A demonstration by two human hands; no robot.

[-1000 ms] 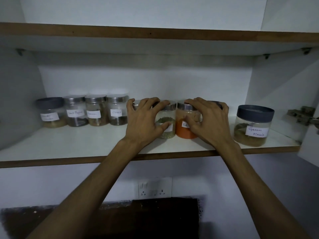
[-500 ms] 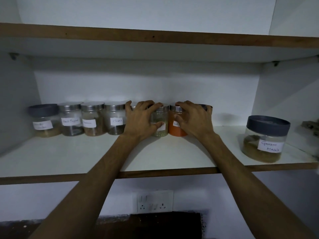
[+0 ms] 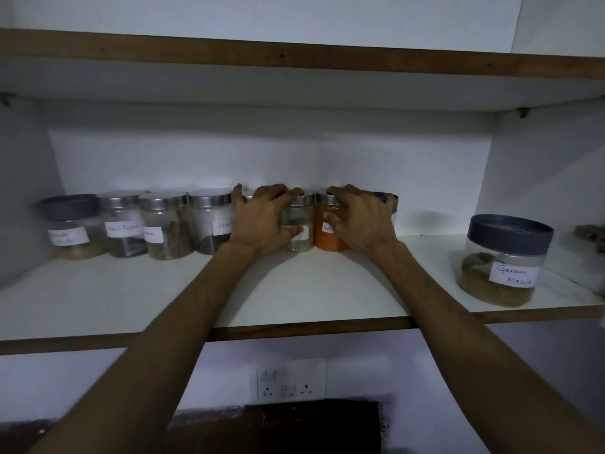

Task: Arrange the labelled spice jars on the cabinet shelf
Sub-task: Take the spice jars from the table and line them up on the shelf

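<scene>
A row of labelled spice jars lines the back of the white cabinet shelf (image 3: 294,299). From the left: a dark-lidded jar (image 3: 70,227), a black pepper jar (image 3: 122,226), a jar of brown sticks (image 3: 165,227) and a cloves jar (image 3: 211,222). My left hand (image 3: 258,221) grips a steel-lidded jar of green seeds (image 3: 298,224) and hides another jar behind it. My right hand (image 3: 360,217) grips the orange powder jar (image 3: 329,231) and covers a dark-lidded jar (image 3: 389,201). A Garam Masala jar (image 3: 504,260) stands alone at the right front.
An upper shelf (image 3: 294,57) hangs close above the jars. Cabinet side walls close in both ends, with a hinge (image 3: 589,234) at the far right. Below the shelf are a wall socket plate (image 3: 289,380) and a dark surface (image 3: 294,427).
Both hands have pushed the green seed jar and the orange jar back and left, up against the row. The Garam Masala jar has stayed in place.
</scene>
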